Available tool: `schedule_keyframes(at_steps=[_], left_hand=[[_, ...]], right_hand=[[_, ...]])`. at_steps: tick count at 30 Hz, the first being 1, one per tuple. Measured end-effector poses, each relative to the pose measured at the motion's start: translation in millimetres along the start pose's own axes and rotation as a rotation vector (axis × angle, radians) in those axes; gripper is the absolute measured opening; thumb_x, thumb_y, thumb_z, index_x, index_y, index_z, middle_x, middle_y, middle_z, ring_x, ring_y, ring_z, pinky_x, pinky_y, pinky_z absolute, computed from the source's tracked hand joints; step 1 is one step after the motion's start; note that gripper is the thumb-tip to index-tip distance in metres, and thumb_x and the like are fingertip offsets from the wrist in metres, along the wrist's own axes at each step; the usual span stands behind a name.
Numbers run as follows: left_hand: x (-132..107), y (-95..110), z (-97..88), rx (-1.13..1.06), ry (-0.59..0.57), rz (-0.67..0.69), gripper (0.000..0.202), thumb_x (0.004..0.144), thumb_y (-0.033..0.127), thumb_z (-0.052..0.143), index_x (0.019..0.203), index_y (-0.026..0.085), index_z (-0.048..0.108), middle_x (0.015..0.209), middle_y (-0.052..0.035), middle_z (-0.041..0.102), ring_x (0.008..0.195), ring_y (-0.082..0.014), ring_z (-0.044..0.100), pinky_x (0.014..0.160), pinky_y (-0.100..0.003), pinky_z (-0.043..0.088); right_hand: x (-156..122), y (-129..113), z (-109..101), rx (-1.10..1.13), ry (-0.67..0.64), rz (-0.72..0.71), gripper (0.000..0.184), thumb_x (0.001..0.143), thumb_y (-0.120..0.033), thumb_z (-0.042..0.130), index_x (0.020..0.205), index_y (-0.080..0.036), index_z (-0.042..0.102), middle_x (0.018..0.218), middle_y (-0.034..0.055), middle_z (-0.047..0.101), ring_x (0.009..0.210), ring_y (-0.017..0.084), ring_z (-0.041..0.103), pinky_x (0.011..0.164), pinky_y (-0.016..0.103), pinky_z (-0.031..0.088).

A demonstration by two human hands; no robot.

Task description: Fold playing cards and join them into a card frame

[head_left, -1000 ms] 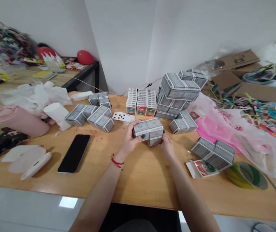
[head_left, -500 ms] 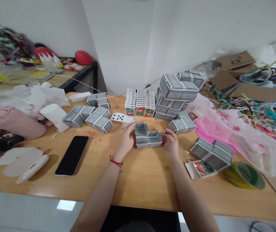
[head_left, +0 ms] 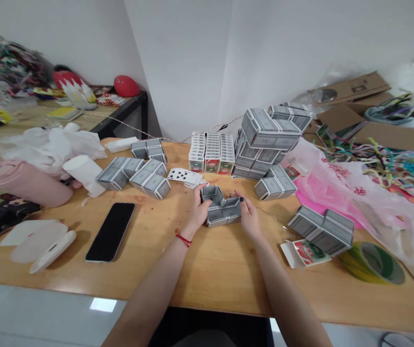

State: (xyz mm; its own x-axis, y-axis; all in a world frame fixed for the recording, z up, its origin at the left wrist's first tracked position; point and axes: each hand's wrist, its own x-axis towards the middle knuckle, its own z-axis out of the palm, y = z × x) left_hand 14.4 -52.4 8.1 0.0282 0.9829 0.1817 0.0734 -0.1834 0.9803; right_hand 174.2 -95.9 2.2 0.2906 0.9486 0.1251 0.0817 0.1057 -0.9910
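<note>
An L-shaped open box folded from playing cards (head_left: pixel 224 216) is between my hands at the middle of the table, its hollow side facing up. My left hand (head_left: pixel 200 208) grips its left wall, thumb inside and fingers outside. At the right end my right hand (head_left: pixel 249 217) pinches the wall, thumb on the near side. Just behind lie loose playing cards (head_left: pixel 182 175), spades showing. Similar card blocks (head_left: pixel 151 179) sit to the left. A stack of them (head_left: pixel 265 140) rises at the back right, beside rows of card packs (head_left: pixel 212 153).
A black phone (head_left: pixel 111 232), a pink pouch-like roll (head_left: pixel 28 185) and a white cup-like roll (head_left: pixel 86 174) lie left. On the right are another card block (head_left: pixel 321 229), an opened card pack (head_left: pixel 306 253), green-yellow tape (head_left: pixel 372 262) and a plastic bag (head_left: pixel 362 193).
Both hands have closed onto the open card box, the left thumb moving inside it. The box has tilted and turned slightly. The view has shifted a little.
</note>
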Motion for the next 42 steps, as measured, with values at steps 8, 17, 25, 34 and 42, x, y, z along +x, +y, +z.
schedule_keyframes(at_steps=[8,17,25,34,42], left_hand=[[0.1,4.6,4.8,-0.103,-0.013,-0.140,0.034,0.059,0.004,0.037,0.089,0.020,0.044,0.080,0.0009,0.049,0.076,-0.0138,0.048,0.071,-0.027,0.040],[-4.9,-1.3,9.3,-0.029,0.063,-0.093,0.031,0.062,0.005,0.037,0.089,0.018,0.046,0.081,-0.0005,0.051,0.076,-0.0138,0.049,0.070,-0.026,0.040],[-16.4,0.2,19.3,0.049,0.389,-0.047,0.024,0.072,0.012,0.043,0.095,0.017,0.048,0.095,-0.0054,0.053,0.083,-0.0139,0.051,0.075,-0.027,0.042],[-9.8,5.3,7.3,-0.061,-0.066,-0.079,0.037,0.070,0.008,0.040,0.100,0.017,0.060,0.106,-0.0058,0.061,0.100,-0.0173,0.054,0.088,-0.031,0.041],[-8.7,1.7,10.5,0.034,-0.027,-0.042,0.027,0.071,0.010,0.041,0.087,0.017,0.061,0.089,-0.0034,0.064,0.085,-0.0151,0.057,0.078,-0.028,0.044]], right_hand=[[2.4,0.2,-1.6,-0.080,0.019,-0.003,0.034,0.079,-0.041,0.041,0.093,-0.018,0.061,0.100,0.0061,0.062,0.095,0.019,0.054,0.090,0.037,0.035],[2.0,1.0,6.3,-0.090,0.086,-0.032,0.038,0.082,-0.041,0.034,0.095,-0.016,0.059,0.093,0.0083,0.063,0.088,0.019,0.057,0.083,0.035,0.040],[-5.9,4.8,15.8,-0.136,0.537,-0.014,0.048,0.082,-0.044,0.033,0.119,-0.015,0.043,0.117,0.0114,0.052,0.108,0.019,0.048,0.094,0.035,0.033],[-19.5,1.7,22.0,0.019,0.319,0.133,0.055,0.077,-0.042,0.041,0.128,-0.022,0.035,0.137,0.0026,0.033,0.126,0.018,0.027,0.104,0.034,0.018],[-1.1,5.3,13.1,-0.032,0.360,0.109,0.035,0.071,-0.036,0.046,0.100,-0.018,0.053,0.096,0.0037,0.057,0.089,0.018,0.051,0.082,0.033,0.038]])
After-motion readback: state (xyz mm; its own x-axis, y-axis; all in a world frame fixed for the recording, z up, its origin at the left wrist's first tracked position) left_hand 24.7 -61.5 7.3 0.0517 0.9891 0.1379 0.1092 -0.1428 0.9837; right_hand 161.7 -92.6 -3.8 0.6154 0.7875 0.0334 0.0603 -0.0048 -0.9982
